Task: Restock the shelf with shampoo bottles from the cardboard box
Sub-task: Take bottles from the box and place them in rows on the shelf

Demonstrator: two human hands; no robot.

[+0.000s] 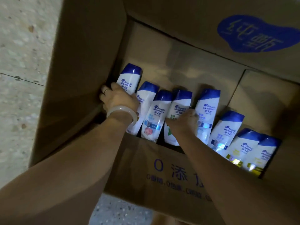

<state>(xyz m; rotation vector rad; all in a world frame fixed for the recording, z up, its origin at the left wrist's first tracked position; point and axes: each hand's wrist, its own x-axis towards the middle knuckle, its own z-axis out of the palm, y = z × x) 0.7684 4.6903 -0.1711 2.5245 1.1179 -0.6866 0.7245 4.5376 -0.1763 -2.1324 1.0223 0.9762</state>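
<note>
A: Cardboard box [90, 65], flaps open, on a speckled floor [21, 46]. Contents?

B: A row of white shampoo bottles with blue caps, leaning against the near wall. Eight visible. Far half of the box floor bare.

A: Left hand [118, 98]?

B: Down in the box's left corner. Fingers curled around the leftmost bottle [129, 78], which sits higher than its neighbours. Pale bangle [121, 112] on the wrist, ring on one finger.

A: Right hand [186, 119]?

B: Mid-row, fingers bent and pushed in between the fourth bottle [180, 104] and the fifth bottle [206, 108], touching both. Which one it grips, cannot tell.

A: Markings?

B: Blue print on the near flap [162, 172]; blue logo [258, 33] on the far one.
</note>
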